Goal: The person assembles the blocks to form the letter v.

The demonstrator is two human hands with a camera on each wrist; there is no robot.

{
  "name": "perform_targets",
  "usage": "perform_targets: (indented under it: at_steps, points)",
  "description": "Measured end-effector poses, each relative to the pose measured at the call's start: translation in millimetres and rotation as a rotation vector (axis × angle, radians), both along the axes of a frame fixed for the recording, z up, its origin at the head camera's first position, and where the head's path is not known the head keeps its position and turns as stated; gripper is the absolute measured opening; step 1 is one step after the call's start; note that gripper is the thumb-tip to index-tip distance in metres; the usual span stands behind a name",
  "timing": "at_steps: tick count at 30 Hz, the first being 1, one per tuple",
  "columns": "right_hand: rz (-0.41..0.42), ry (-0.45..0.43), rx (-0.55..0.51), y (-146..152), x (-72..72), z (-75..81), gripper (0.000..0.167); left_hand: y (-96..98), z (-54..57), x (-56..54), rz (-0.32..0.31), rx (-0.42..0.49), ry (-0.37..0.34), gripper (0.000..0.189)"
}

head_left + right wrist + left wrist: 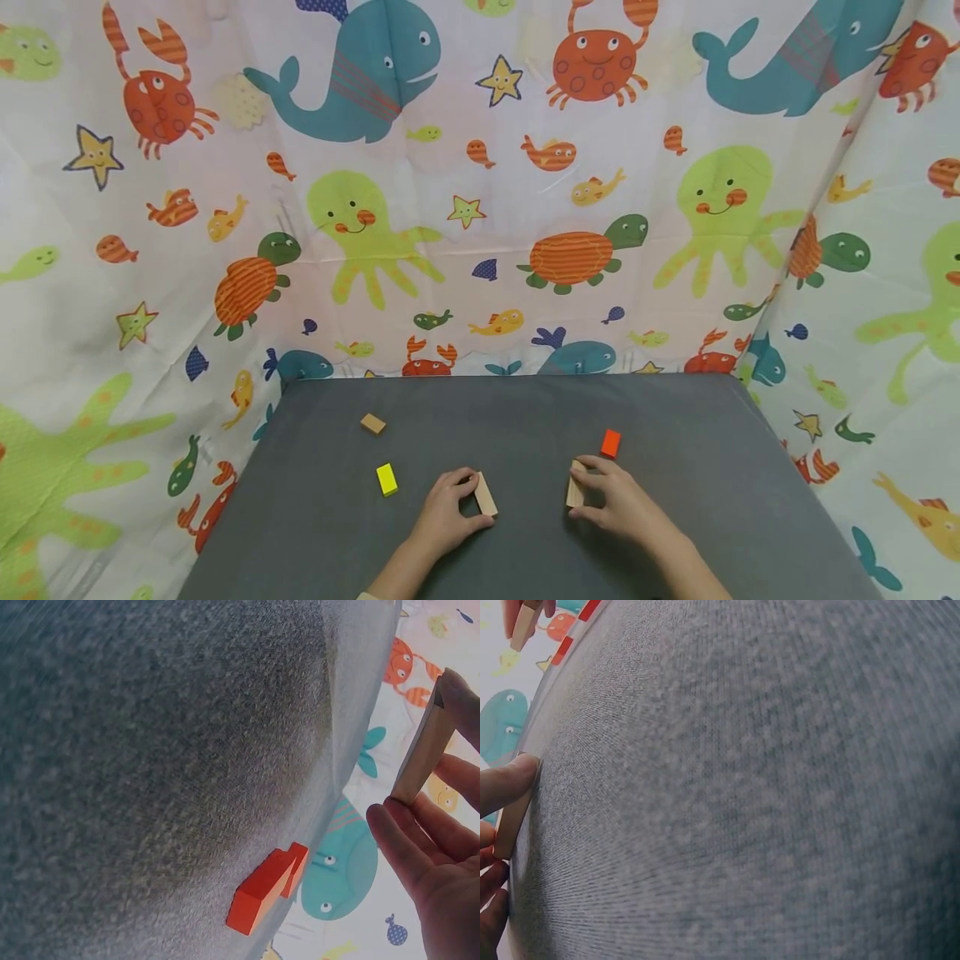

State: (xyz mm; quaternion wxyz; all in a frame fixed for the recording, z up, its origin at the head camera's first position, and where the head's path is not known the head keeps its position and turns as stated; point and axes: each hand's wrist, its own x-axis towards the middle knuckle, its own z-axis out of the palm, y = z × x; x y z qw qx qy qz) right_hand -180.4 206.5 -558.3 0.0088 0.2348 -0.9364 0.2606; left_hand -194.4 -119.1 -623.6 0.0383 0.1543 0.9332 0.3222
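Note:
In the head view my left hand (448,512) pinches a plain wooden block (486,495) between thumb and fingers, low over the grey table. The same wooden block (514,821) shows at the left edge of the left wrist view; whether it touches the cloth I cannot tell. To the right, my right hand (618,500) grips another wooden block (576,485) by its two ends. That block (426,750) appears raised off the table in the right wrist view. A red block (611,443) lies just beyond my right hand.
Left of my left hand lies a yellow block (387,479), with a small wooden block (372,423) farther back. Grey cloth covers the table (495,417). A curtain (465,175) printed with sea animals hangs behind it and along both sides.

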Motion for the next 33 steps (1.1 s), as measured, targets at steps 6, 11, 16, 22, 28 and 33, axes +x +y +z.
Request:
perform_targets:
  at_steps: [6,11,16,22,28,33]
  points:
    - [-0.009,-0.009,-0.017,-4.5,0.0,-0.2,0.064,-2.0,-0.2,0.4,0.000,0.003,0.000,0.082]
    - [-0.032,-0.025,0.000,-8.0,-0.8,-1.7,0.064,-2.6,-1.4,0.4,-0.001,-0.005,-0.002,0.082]
    - [-0.036,-0.024,-0.013,-13.6,-3.5,-2.7,0.065,-2.4,-0.9,-0.1,-0.006,0.003,-0.005,0.082]
    - [-0.029,-0.036,-0.041,-19.7,-7.4,-2.3,0.064,-2.0,0.7,-0.6,-0.004,0.005,-0.007,0.082]
    - [-0.020,-0.042,-0.049,-23.3,-9.4,-3.4,0.064,-2.4,1.2,0.3,-0.002,0.012,-0.011,0.082]
    - [-0.020,-0.066,-0.059,-24.6,-9.6,-6.6,0.065,-2.4,1.4,0.6,-0.004,0.015,-0.008,0.082]
